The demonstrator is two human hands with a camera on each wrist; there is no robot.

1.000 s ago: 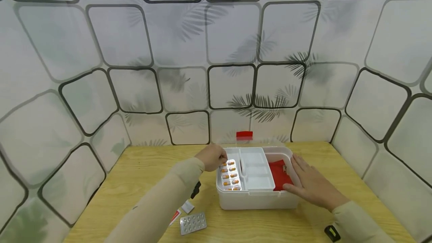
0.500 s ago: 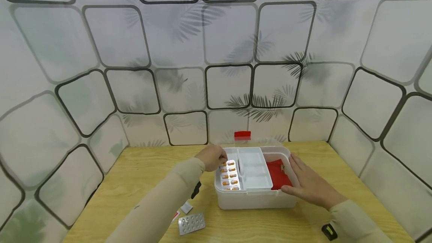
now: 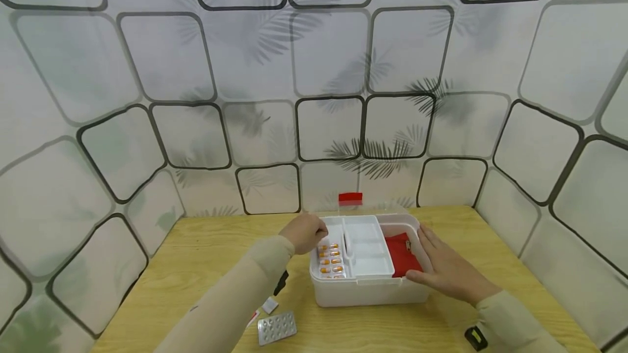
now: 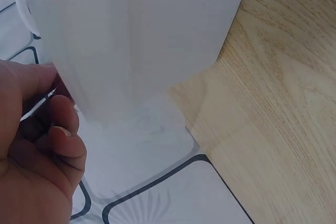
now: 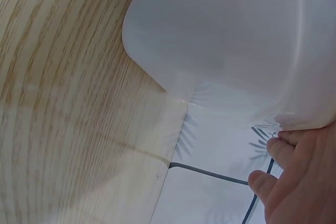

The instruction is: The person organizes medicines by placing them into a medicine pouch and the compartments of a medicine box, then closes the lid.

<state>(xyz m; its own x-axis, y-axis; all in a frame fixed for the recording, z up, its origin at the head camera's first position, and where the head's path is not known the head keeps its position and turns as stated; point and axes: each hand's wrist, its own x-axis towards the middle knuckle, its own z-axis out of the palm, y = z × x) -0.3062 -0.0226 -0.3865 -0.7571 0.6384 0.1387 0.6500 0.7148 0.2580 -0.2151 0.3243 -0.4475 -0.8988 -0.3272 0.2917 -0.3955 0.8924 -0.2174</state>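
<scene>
A white plastic box (image 3: 370, 294) stands on the table with its top open. In its left compartment lies a blister pack of orange capsules (image 3: 331, 261). Just above the pack's far end, my left hand (image 3: 303, 233) is at the left rim, its fingertips apart from the pack. The left wrist view shows the fingers of that left hand (image 4: 44, 145) loosely curled beside the box wall. My right hand (image 3: 451, 272) rests with extended fingers along the box's right side, thumb at the front corner. A red pouch (image 3: 402, 255) fills the right compartment.
A white divided tray (image 3: 365, 244) sits in the box's middle. Behind it rises a clear lid with a red latch (image 3: 350, 199). On the table in front lie a silver blister pack (image 3: 277, 328), a small white packet (image 3: 270, 305) and a red-and-white packet (image 3: 252, 318), partly behind the left sleeve.
The capsule blister pack has dropped lower into the left compartment, away from my left fingertips, which have let go of it. My right hand stays against the box.
</scene>
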